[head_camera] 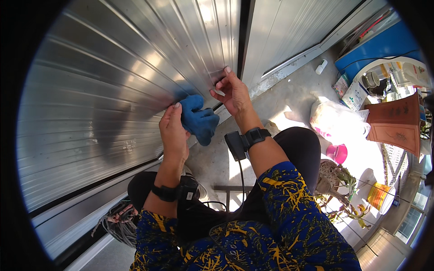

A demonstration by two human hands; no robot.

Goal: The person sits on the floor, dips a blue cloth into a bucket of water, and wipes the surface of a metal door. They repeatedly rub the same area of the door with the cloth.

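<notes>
My left hand (173, 130) pinches a crumpled blue cloth (200, 118) between thumb and fingers, close to a ribbed metal panel (112, 78). The cloth bunches out to the right and its lower end hangs free. My right hand (232, 93) is raised to the right of the cloth, near the panel's edge. Its fingers are loosely curled and apart, with nothing visible in them. A faint reflection of the blue cloth shows on the panel. Each wrist wears a black strap with a small box.
A second panel (288, 34) stands past a dark gap. On the concrete floor are a small white bottle (321, 66), a white plastic bag (335, 117), a pink container (337, 153) and a brown planter (395, 123). A mop head (120, 222) lies at lower left, potted plants at right.
</notes>
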